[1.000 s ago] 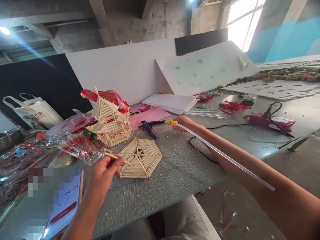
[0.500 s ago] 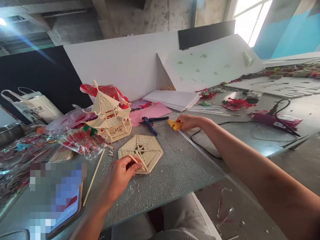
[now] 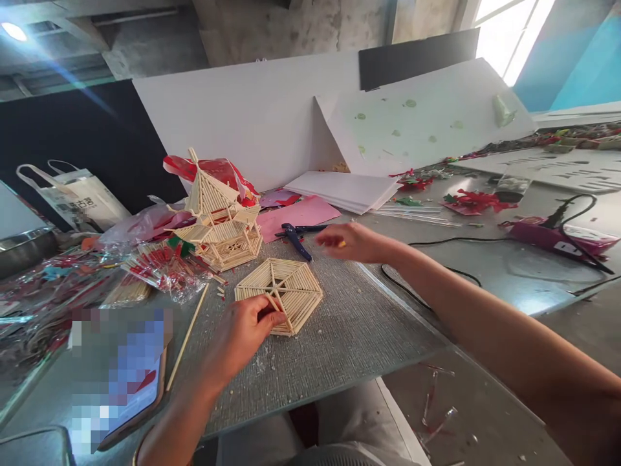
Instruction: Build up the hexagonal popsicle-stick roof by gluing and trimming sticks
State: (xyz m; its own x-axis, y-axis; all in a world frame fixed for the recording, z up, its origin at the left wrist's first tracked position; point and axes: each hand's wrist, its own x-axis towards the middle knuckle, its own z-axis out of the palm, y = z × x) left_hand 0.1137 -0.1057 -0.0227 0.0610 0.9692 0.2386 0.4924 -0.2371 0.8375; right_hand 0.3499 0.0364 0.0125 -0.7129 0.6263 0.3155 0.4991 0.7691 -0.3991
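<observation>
A flat hexagonal panel of wooden sticks point(image 3: 286, 291) lies on the grey mat point(image 3: 339, 330). My left hand point(image 3: 242, 333) rests at its near edge, thumb and fingers pinched on a short stick point(image 3: 272, 303) laid across the panel. My right hand point(image 3: 347, 241) hovers just past the panel's far right corner. Its fingers are curled round a yellow glue gun point(image 3: 342, 244), of which only a sliver shows. Behind the panel stands a stick pavilion model point(image 3: 220, 223).
Blue-handled cutters point(image 3: 295, 236) and pink paper point(image 3: 301, 213) lie beyond the panel. A long stick point(image 3: 188, 336), a phone point(image 3: 121, 382) and a bag of red-tipped sticks point(image 3: 165, 275) are to the left. At the right are a black cable point(image 3: 436, 272) and a pink tool point(image 3: 557, 236).
My left hand came down from mid-air and set its short stick on the hexagon. My right hand drew the glue gun in from the far table toward the panel.
</observation>
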